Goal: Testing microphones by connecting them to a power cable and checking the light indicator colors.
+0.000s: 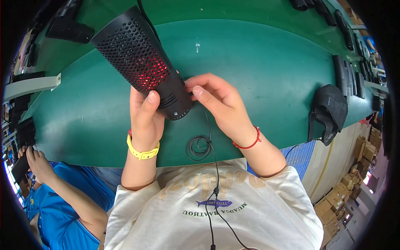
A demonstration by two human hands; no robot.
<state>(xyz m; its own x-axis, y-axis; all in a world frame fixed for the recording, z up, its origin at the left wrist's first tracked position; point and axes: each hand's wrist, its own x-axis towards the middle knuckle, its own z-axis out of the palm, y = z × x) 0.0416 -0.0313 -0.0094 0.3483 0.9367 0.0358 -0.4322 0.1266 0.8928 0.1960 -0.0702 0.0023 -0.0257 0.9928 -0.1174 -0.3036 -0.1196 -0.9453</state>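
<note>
A large black cylinder [139, 56], which looks like a desktop microphone, leans up and to the left above the table. Holes cover most of its shell, and red light glows through its middle. My left hand [146, 110] is wrapped around its lower part, with the thumb along the side. At the right side of its base, my right hand [216, 98] pinches the end of a thin black earphone cable [216, 166]; the plug itself is hidden by the fingers. Part of the cable lies coiled near the table's front edge, and the rest runs down over my shirt.
The green table [258, 62] curves across the view. A black mesh pouch-like item [329, 112] lies at right, near black tubes [348, 77]. Another black cylinder [68, 31] is at upper left. A co-worker's hand [39, 164] works at far left.
</note>
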